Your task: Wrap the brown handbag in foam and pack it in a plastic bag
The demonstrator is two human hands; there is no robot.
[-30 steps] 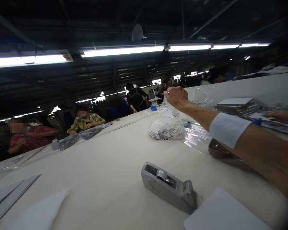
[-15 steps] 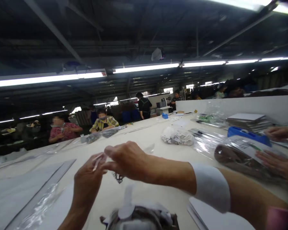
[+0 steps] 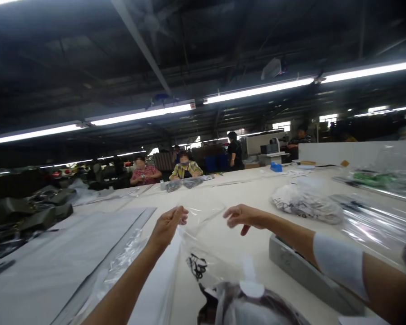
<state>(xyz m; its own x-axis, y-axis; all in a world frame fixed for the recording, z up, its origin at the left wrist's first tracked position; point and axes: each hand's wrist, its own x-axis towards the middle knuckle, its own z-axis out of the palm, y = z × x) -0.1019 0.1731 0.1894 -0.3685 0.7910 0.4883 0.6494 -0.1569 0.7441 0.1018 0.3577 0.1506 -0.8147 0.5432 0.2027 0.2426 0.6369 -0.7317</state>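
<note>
My left hand [image 3: 172,222] is closed in a pinch on the edge of a clear plastic bag [image 3: 203,214], whose mouth stands up over the white table. At the other side of the mouth, my right hand [image 3: 243,216] has its fingers bent and apart; whether a fingertip touches the film I cannot tell. Below, at the bottom edge, lies a brown item [image 3: 274,303] under clear film, partly cut off by the frame. A white tab-shaped piece [image 3: 252,286] stands on top of it. Black printed or cord-like shapes [image 3: 198,266] show beside the bag's lower left.
A grey box [image 3: 311,277] sits under my right forearm. White sheets [image 3: 155,282] and crumpled clear film [image 3: 122,264] lie left. Rightward are a bag of pale pieces [image 3: 306,203] and flat clear bags [image 3: 382,225]. A blue dispenser [image 3: 276,167] stands farther back. Co-workers sit across the table.
My hands were together, with the right one working at the left; now they are apart and the film spreads between them. The view has turned left.
</note>
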